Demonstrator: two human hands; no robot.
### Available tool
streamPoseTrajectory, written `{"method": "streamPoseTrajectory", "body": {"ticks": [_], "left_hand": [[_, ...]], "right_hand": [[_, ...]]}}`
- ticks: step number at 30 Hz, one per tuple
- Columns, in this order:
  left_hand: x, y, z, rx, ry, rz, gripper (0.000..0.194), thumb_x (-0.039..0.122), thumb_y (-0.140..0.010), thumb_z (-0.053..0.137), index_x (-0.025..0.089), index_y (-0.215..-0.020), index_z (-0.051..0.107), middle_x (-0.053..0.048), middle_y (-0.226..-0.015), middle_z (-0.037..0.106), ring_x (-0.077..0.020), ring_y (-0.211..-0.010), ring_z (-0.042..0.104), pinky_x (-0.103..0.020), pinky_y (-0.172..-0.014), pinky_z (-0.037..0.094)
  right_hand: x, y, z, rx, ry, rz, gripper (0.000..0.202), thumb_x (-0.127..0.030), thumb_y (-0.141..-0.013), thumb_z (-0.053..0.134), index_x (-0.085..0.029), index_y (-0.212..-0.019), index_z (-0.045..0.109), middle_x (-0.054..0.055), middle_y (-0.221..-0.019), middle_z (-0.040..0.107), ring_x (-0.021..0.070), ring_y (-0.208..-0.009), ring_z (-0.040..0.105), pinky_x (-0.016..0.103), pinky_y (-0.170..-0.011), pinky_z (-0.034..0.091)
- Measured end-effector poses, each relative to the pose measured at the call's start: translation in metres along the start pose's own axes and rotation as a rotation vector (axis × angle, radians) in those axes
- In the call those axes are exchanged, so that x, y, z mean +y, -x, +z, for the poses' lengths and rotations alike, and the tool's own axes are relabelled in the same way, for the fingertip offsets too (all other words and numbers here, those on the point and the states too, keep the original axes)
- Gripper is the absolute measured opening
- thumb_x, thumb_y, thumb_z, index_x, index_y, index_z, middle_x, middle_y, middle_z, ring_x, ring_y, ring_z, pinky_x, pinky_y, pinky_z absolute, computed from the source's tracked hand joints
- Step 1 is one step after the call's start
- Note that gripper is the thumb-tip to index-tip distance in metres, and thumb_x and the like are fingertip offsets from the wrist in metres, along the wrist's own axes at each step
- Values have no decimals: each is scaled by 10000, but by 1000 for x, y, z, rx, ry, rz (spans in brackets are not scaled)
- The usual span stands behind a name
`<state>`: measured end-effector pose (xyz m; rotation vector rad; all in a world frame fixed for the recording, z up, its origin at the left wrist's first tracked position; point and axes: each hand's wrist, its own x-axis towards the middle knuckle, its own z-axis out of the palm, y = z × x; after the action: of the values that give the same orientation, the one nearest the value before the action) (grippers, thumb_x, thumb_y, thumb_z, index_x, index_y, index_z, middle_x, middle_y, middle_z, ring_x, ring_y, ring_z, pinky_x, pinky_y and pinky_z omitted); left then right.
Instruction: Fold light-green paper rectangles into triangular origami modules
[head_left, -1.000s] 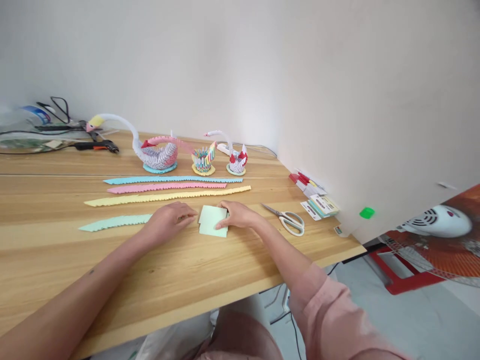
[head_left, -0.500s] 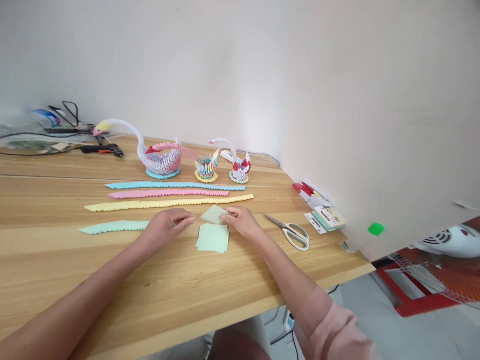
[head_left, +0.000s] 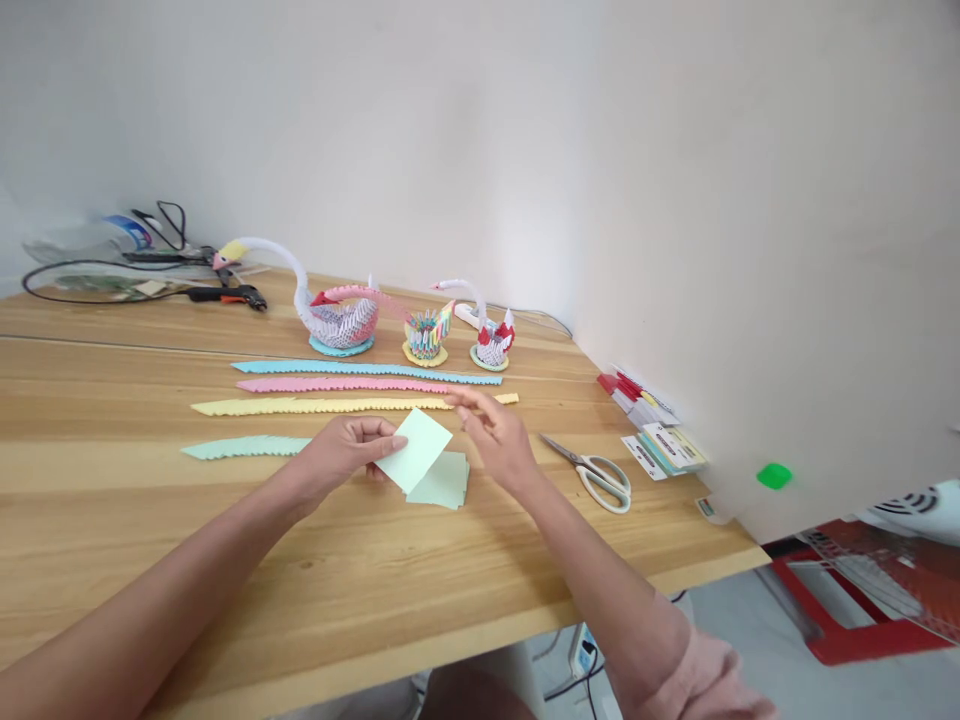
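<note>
A pale green square of paper (head_left: 417, 446) is pinched between thumb and fingers of my left hand (head_left: 352, 447), turned so that one corner points up. Just below and behind it lies a small stack of the same green paper (head_left: 444, 482), partly covered by the held sheet. My right hand (head_left: 491, 435) hovers to the right of the sheet, fingers apart and holding nothing. Left of my left hand, a green folded-paper strip (head_left: 244, 448) rests on the table, its right end hidden by the hand.
Yellow (head_left: 300, 406), pink (head_left: 330, 384) and blue (head_left: 360, 370) paper strips lie farther back. Behind them stand a large paper swan (head_left: 337, 325) and two smaller paper models. Scissors (head_left: 592, 474) and paper packs (head_left: 664, 448) lie right. A glue gun (head_left: 229, 295) sits back left.
My left hand has taken hold of the green square and tilted it up. My right hand has let go and moved right, its fingers opening. The view has shifted slightly.
</note>
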<state>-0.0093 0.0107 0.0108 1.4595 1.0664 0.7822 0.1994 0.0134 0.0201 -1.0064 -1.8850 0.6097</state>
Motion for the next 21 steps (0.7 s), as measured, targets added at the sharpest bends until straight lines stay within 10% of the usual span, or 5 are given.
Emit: {"method": "streamPoseTrajectory", "body": {"ticks": [6, 13, 21], "left_hand": [[-2, -1, 0, -4, -51, 6, 303, 481, -701, 602, 181, -666, 595, 12, -606, 595, -136, -557, 529, -242, -519, 399], [-7, -3, 2, 47, 65, -7, 300, 477, -715, 615, 179, -701, 592, 21, -607, 613, -110, -513, 508, -231, -519, 380], [-13, -4, -5, -31, 230, -27, 252, 404, -747, 628, 161, -679, 612, 8, -617, 591, -104, -547, 500, -224, -530, 402]], "right_hand": [[-4, -12, 2, -254, -298, 266, 341, -361, -758, 613, -187, -1051, 603, 29, -868, 634, 123, -739, 574, 254, -667, 460], [7, -15, 22, -140, -379, 246, 338, -298, -712, 646, -203, -1007, 513, -64, -618, 487, 81, -545, 481, 203, -524, 400], [16, -8, 5, -194, -360, 39, 266, -283, -823, 531, -226, -1083, 542, 46, -1016, 629, 136, -889, 577, 285, -768, 462]]}}
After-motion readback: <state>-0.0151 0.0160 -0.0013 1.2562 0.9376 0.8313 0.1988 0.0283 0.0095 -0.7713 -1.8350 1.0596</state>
